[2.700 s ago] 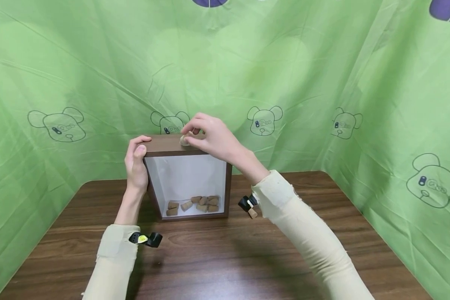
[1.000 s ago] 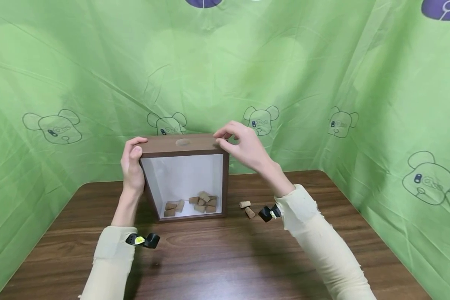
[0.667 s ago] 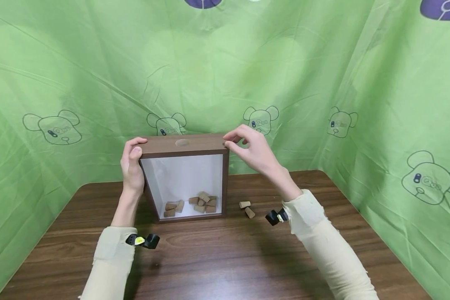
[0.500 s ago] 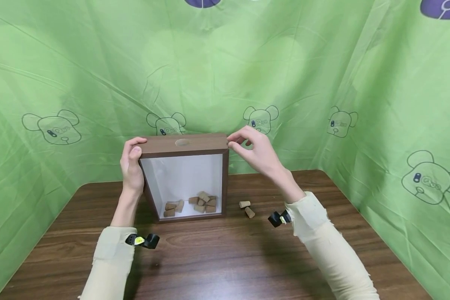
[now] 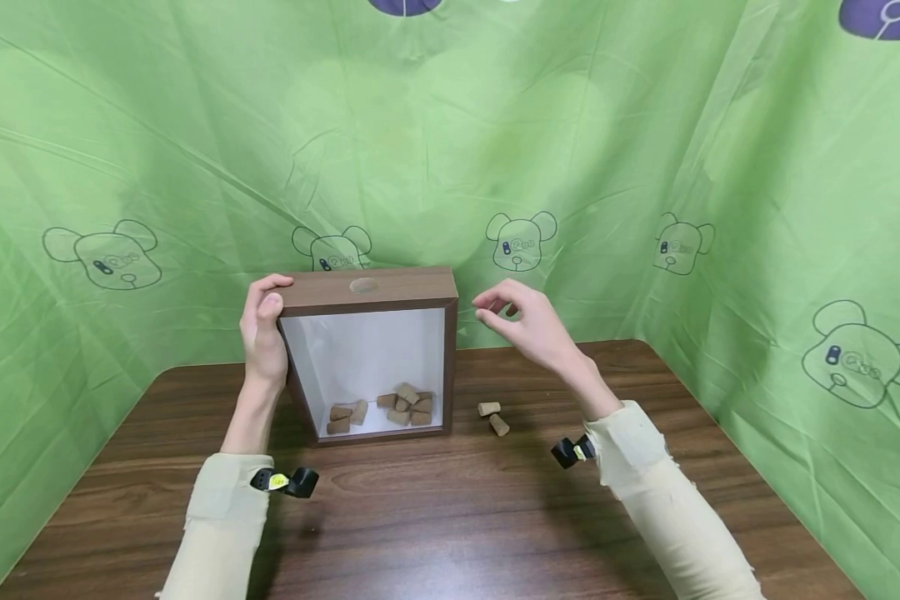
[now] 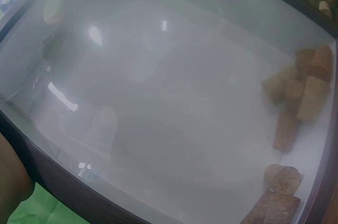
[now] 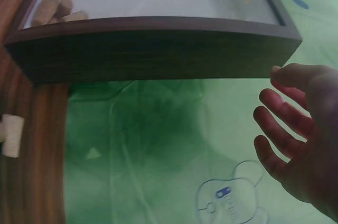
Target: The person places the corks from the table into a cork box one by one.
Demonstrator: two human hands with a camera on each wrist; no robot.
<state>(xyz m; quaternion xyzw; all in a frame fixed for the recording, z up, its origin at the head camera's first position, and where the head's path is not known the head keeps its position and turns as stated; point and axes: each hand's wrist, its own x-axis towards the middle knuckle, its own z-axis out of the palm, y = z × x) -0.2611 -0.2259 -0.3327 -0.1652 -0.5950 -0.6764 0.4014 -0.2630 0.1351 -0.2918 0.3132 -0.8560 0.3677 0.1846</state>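
Observation:
A dark wooden box (image 5: 375, 291) with a glass front stands upright on the table, with a round hole (image 5: 363, 286) in its top. Several corks (image 5: 390, 410) lie inside on its floor. My left hand (image 5: 268, 302) grips the box's upper left corner, fingers curled over the top edge. In the left wrist view the corks (image 6: 298, 97) show through the glass (image 6: 158, 92). My right hand (image 5: 498, 305) hovers just right of the box, fingers loosely bent and empty; in the right wrist view the hand (image 7: 296, 139) is apart from the box's side (image 7: 153, 47). Two loose corks (image 5: 493, 417) lie on the table.
The brown wooden table (image 5: 435, 517) is hemmed in by a green printed cloth (image 5: 645, 167) behind and at both sides. One cork (image 7: 11, 135) shows on the wood in the right wrist view.
My right hand, which earlier held a cork at the top hole, has moved right off the box's top right corner and is now apart from it. One more cork lies in the box.

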